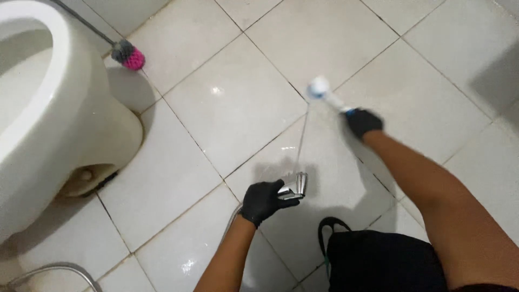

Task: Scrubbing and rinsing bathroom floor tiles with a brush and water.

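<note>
Landmark: white glazed toilet bowl [48, 103], smooth, rounded, on glossy white floor tiles [232, 103] with dark grout. Left hand [262, 201], black glove, well right of the bowl's base, wrapped around a chrome spray head [294, 186]; thin water jet runs from it; ribbed metal hose [54, 270] below the bowl. Right hand [364, 122], black glove, farther right, gripping a white scrub brush [324, 93] pressed to the tiles. Pink-and-grey bristle brush [128, 55] just beside the bowl's upper right
</note>
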